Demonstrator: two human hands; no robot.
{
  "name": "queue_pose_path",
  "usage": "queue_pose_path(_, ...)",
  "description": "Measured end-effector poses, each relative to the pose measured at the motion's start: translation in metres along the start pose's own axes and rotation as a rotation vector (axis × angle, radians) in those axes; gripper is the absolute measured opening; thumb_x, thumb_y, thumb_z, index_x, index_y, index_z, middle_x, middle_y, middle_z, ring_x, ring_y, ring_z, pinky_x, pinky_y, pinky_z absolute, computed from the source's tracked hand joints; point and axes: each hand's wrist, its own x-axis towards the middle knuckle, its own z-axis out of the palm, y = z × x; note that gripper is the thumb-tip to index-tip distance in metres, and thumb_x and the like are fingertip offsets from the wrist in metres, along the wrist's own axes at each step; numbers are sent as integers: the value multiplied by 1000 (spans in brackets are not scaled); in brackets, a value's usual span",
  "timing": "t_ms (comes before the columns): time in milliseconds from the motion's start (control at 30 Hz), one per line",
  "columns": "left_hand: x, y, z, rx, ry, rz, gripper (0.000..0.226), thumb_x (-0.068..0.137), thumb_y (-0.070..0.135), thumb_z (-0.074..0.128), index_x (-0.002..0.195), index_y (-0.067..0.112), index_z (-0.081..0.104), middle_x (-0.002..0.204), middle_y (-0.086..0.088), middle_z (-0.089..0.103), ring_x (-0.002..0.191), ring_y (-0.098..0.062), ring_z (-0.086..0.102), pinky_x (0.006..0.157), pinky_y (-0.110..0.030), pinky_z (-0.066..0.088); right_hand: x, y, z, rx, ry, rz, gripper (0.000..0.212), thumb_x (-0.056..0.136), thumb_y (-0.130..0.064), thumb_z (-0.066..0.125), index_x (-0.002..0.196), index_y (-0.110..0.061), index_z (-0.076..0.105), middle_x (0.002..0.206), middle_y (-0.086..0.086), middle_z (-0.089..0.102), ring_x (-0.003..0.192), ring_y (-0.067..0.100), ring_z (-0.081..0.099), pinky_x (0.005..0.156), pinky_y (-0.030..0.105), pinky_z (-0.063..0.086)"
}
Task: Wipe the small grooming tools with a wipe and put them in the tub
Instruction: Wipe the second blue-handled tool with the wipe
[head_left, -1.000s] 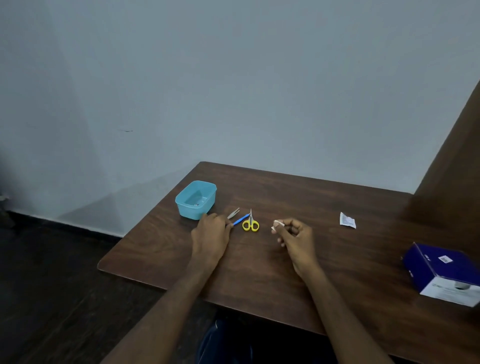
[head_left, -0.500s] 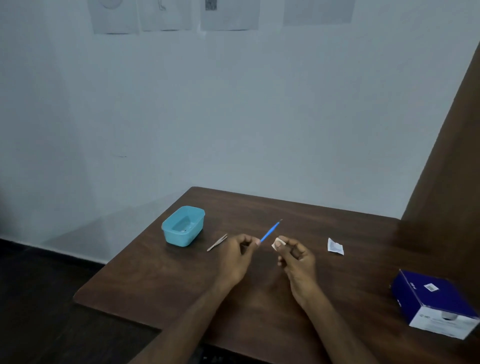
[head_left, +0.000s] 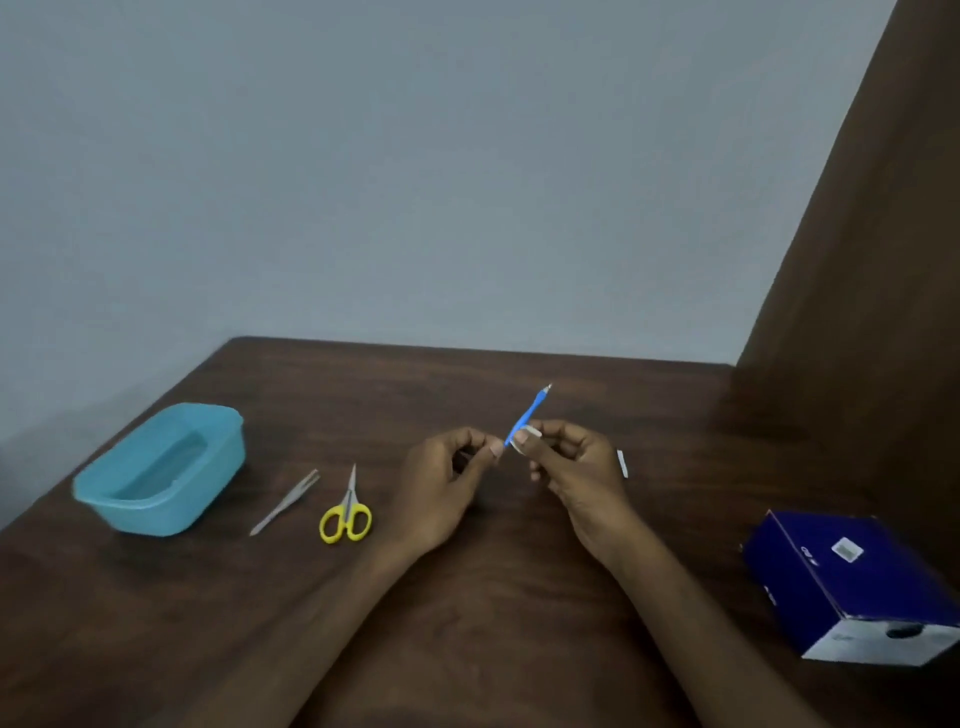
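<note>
Nearest you, your two forearms reach out over the dark wooden table (head_left: 519, 623), and a blue box (head_left: 852, 577) with a white end lies near its right edge. Further out, your hands meet at the middle of the table, raised a little above it. Your left hand (head_left: 441, 493) pinches the near end of the blue-handled tool (head_left: 527, 418) between thumb and fingertips, the other fingers curled. Your right hand (head_left: 576, 467) pinches a small white wipe (head_left: 522, 434) against the tool's shaft, just beyond the left hand's grip, thumb on top. The tool slants up and away to the right, its thin metal tip free in the air.

To the left of your hands, the yellow-handled scissors (head_left: 346, 512) lie flat with blades closed and pointing away. Just left of them lie the metal tweezers (head_left: 285, 501), angled, apart from the scissors. Further left sits the light blue tub (head_left: 218, 457); what it holds cannot be made out. Just behind your right hand, a small white packet (head_left: 622, 463) lies on the table, mostly hidden. Beyond the table's far edge stands a plain grey wall (head_left: 415, 182), with a brown panel (head_left: 872, 286) on the right.
</note>
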Motion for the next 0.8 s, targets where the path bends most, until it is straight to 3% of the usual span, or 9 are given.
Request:
queue_pose_path(167,3,-11,8,-17,-22,-75,18,104,31,67,87,34,74,74,21,73,64,0,68,58,-13,45,2,2,-1,113,46,-8,4,92,-12,79,94,-14,81,84,4,77,62,9,59,63,24,54)
queue_pose_path(367,2,-9,6,-80,-92,-34,15,105,24,67,93,24,76,84,14,80,63,2,65,58,-13,42,6,-1,-1,87,131,-89,14,86,-8,84,96,-13,75,82,1,79,59,5,58,59,22,49)
queue_pose_path(467,2,-8,4,-89,-116,1,15,104,24,68,92,25,76,84,14,80,70,-2,67,60,-21,47,5,-3,-3,99,164,-61,16,88,-12,83,102,-15,76,86,-1,80,57,6,53,61,24,47)
queue_pose_path(533,2,-8,3,-72,-125,22,17,104,25,69,89,26,76,84,16,79,71,-11,69,65,-28,50,6,-4,-4,101,184,-52,6,92,-14,80,97,-17,79,92,-3,80,58,7,50,62,25,46)
queue_pose_path(667,-1,-8,3,-40,-142,32,18,103,26,69,87,26,77,83,18,78,69,-14,67,62,-23,48,3,-6,-7,122,199,1,10,97,-22,76,91,-16,82,78,-6,68,59,7,51,59,25,46)
queue_pose_path(800,-1,-7,1,-14,-136,39,19,103,28,70,86,27,78,82,17,78,66,-14,66,58,-20,45,-2,-6,-8,98,161,49,3,95,-20,78,95,-17,79,87,-3,75,62,7,54,58,25,46)
